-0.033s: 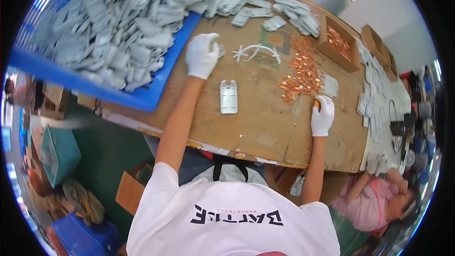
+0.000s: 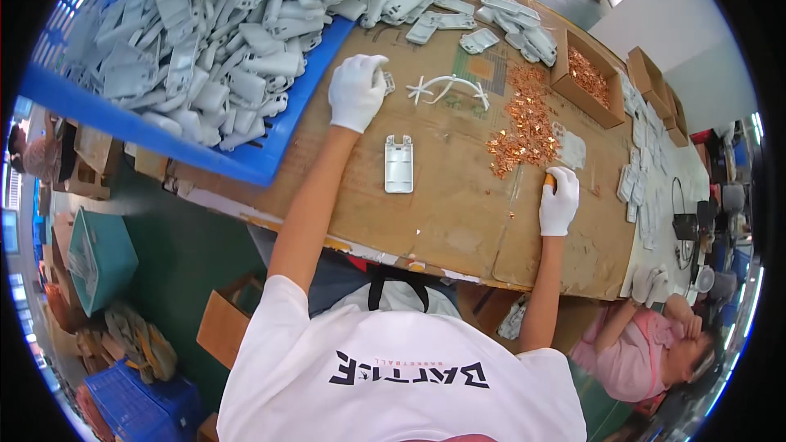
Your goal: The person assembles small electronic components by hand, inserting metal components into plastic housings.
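Observation:
My left hand [image 2: 358, 95], in a white glove, is closed at the far side of the table beside the blue crate. A bit of a light grey casing [image 2: 389, 82] shows at its curled fingers; the glove hides the rest. Closer to me, one open-faced grey casing [image 2: 399, 165] lies apart from both hands. My right hand [image 2: 559, 203], also gloved, rests with bent fingers pressed together just short of the small copper pieces [image 2: 524, 135]. An orange patch [image 2: 549, 180] shows at its fingertips. What those fingers hold, if anything, is too small to tell.
A blue crate [image 2: 282, 143] heaped with grey casings [image 2: 246, 41] stands at the left. White bent plastic pieces [image 2: 448, 86] lie mid-table. A cardboard box [image 2: 602, 109] of copper pieces sits at the right, before rows of casings [image 2: 639, 168]. Another person [image 2: 639, 348] sits at the lower right.

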### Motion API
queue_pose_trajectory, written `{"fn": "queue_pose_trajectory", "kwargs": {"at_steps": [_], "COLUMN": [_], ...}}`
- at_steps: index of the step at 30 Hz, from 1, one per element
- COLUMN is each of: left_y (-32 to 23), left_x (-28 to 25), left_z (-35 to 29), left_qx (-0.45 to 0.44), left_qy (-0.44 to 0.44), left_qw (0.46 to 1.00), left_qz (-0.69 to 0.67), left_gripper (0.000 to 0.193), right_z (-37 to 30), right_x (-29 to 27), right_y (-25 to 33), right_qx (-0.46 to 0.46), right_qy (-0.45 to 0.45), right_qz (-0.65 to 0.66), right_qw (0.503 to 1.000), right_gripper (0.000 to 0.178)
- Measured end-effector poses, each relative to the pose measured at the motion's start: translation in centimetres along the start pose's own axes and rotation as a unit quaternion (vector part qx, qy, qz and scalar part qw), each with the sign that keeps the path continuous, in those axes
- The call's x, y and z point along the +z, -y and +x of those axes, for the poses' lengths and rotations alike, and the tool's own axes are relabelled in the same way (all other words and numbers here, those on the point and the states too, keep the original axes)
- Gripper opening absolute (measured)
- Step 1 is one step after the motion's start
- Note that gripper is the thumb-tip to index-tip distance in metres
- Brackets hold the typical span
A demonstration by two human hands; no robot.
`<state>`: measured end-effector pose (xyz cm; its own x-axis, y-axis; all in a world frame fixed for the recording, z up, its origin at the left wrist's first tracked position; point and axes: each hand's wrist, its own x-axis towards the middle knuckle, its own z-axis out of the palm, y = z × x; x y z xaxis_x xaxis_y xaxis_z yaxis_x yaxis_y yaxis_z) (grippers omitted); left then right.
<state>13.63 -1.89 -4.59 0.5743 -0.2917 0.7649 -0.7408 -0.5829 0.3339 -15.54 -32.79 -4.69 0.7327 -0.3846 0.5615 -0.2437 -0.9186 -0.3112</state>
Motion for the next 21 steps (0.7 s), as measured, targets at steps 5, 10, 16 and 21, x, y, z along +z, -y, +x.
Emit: {"fn": "queue_pose_trajectory", "kwargs": {"at_steps": [5,10,16,21], "left_y": [1.9,2.5,2.3,1.1], "left_x": [-1.3,-0.9,-0.8,-0.4], "left_z": [-0.9,-1.5,-1.3,0.2], "left_qx": [-0.038,-0.071,-0.083,-0.045], "left_qy": [-0.002,0.038,0.068,0.055], "left_qw": [0.997,0.995,0.991,0.984], "left_qz": [0.064,0.065,0.085,0.161], "left_gripper": [0.022,0.017,0.017,0.033], "right_z": [0.8,0.1,-0.1,0.4], "right_x": [0.7,0.4,-0.6,0.8], "right_y": [0.7,-0.3,-1.6,-1.7], "right_qx": [0.029,0.227,0.228,0.222], "right_qy": [-0.044,-0.072,-0.036,-0.029], "right_qz": [0.101,0.363,0.482,0.345], "right_qw": [0.993,0.901,0.845,0.911], "right_gripper": [0.015,0.018,0.029,0.02]}}
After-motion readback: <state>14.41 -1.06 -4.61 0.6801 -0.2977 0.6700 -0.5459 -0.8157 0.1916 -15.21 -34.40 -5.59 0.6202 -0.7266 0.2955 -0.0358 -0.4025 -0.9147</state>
